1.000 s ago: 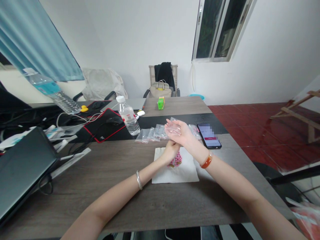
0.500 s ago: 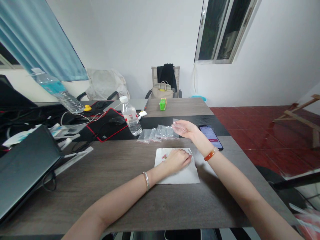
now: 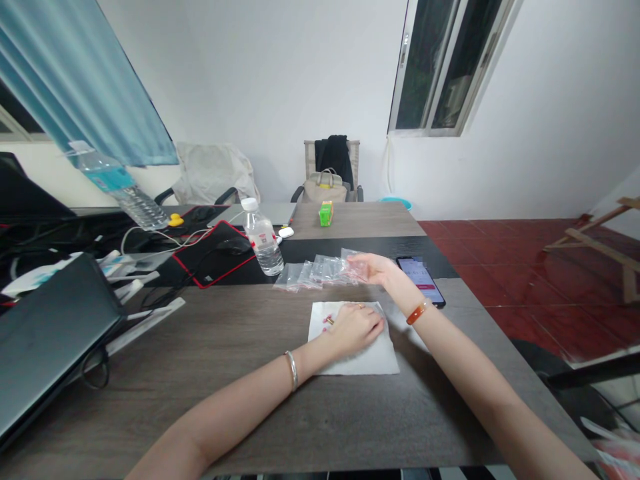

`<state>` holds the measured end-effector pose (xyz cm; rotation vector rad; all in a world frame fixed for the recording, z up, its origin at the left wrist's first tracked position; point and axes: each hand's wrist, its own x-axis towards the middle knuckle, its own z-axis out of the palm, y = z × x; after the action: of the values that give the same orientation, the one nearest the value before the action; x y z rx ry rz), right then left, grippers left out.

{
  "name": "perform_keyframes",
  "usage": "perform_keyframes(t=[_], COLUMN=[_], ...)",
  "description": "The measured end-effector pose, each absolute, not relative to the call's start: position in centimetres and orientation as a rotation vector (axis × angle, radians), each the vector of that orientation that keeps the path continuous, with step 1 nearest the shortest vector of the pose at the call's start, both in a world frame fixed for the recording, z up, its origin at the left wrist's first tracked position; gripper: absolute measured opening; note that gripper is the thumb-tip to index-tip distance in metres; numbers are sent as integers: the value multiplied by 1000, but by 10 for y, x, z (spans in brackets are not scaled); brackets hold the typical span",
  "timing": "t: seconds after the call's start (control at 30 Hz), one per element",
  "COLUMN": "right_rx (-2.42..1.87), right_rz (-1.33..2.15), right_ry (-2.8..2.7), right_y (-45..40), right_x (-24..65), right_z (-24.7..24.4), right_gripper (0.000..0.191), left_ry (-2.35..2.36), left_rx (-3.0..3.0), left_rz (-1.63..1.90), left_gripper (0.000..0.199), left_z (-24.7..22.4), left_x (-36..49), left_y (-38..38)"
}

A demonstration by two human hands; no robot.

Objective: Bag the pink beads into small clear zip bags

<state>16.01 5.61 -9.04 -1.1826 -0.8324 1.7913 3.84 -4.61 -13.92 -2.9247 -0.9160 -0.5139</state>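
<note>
My right hand (image 3: 374, 267) pinches a clear zip bag (image 3: 352, 255) at the right end of a row of overlapping clear zip bags (image 3: 307, 272). The held bag is close over the row; I cannot tell whether it touches. Closer to me lies a white paper sheet (image 3: 360, 361), and my left hand (image 3: 356, 327) rests on it, palm down. The fingers of that hand are curled together, and whatever is under them is hidden. Beside its wrist, several small red and gold-coloured pieces (image 3: 328, 321) lie on the paper.
A phone (image 3: 423, 280) with a lit screen lies right of my right wrist. Left of the bags stands a water bottle (image 3: 263, 239), near a red-edged black mouse pad (image 3: 213, 257). A laptop (image 3: 55, 333) is at the left; a green box (image 3: 326, 213) stands farther back.
My right hand has lowered with the clear bag toward the right end of the bag row. My left hand stays on the paper.
</note>
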Motion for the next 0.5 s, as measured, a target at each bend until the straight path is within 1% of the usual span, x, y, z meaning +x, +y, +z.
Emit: perform_keyframes(t=[0.1,0.23,0.37,0.43,0.5], right_rx=[-1297,-1381,-1388,-1416,-1523], right_rz=[1568,1267,1111,1035,874], right_ry=[-834,-843,-917,-1023,-1267], right_y=[56,59,60,59,58], right_x=[158,156,156,156,156], right_z=[-98,-105,-113,-118,-123], right_gripper=[25,55,79,85,82], left_ry=[-962,-1018,-1064,-1077,-1072], left_rx=[-2928,-2912,-2933,-2947,-2955], left_rz=[-561,-670,-721,-726,-731], left_gripper=[35,40,38,37,37], left_z=[-137,-136,-135,-136,-137], left_x=[38,38,38,38,38], left_y=[-47,-47,-46,-47,-47])
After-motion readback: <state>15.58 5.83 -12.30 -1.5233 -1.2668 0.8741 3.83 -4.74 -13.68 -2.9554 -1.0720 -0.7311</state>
